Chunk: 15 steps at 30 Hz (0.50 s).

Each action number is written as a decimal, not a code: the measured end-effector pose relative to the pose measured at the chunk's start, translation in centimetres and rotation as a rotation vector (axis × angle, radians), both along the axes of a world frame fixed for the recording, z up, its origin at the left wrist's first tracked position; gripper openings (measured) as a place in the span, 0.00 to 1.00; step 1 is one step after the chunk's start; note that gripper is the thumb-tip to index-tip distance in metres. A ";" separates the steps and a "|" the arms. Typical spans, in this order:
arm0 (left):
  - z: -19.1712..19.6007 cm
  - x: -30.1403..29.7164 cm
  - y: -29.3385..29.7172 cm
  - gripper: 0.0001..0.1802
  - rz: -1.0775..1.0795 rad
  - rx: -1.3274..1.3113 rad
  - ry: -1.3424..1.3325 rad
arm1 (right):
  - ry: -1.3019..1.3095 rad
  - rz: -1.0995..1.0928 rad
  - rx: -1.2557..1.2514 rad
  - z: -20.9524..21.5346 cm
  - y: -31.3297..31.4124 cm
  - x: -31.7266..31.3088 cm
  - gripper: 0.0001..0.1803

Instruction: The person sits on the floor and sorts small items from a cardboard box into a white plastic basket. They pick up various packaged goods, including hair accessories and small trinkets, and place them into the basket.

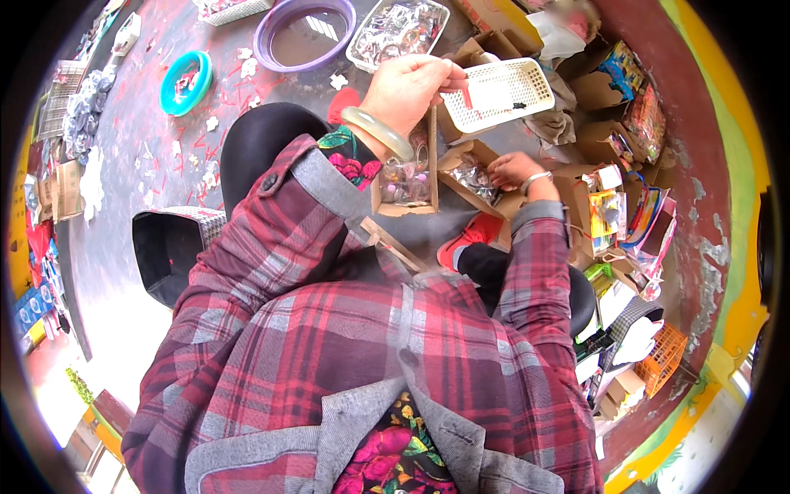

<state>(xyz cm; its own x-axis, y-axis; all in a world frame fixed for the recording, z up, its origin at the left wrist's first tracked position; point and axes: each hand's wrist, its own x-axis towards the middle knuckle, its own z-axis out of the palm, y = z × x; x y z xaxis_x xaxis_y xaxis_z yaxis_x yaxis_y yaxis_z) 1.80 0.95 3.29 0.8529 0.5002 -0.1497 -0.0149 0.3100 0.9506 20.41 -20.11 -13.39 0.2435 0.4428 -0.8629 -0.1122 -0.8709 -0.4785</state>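
Note:
My left hand (411,89), with a pale bangle on its wrist, is raised over the near side of a white plastic basket (535,86). Its fingertips are pinched together, and a thin red strip (467,97) hangs at them. My right hand (514,171), wearing a silver bracelet, dips into a small cardboard box (461,185) of shiny clear packets (471,177). Its fingers are curled, and what they grip is hidden. Left of that box stands another cardboard box (434,198) with clear-wrapped small items (403,179).
A white basket heaped with metallic pieces (399,33), a purple basin of water (265,45) and a turquoise basin (170,103) stand ahead. Cardboard boxes (576,198) crowd the right, near an orange crate (661,362). A black bin (160,263) sits at left. Scraps litter the floor.

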 end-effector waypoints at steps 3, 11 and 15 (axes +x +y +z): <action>-0.2 0.2 -0.4 0.15 -0.017 -0.025 0.014 | -0.071 -0.139 -0.143 -6.2 -0.9 -2.2 0.12; -1.1 0.4 -0.2 0.15 -0.042 -0.094 0.100 | -0.120 -0.542 -0.130 -14.0 -1.2 -3.7 0.14; -0.9 0.1 0.1 0.15 -0.034 -0.087 0.101 | -0.026 -0.735 -0.099 -15.6 -0.3 -3.6 0.11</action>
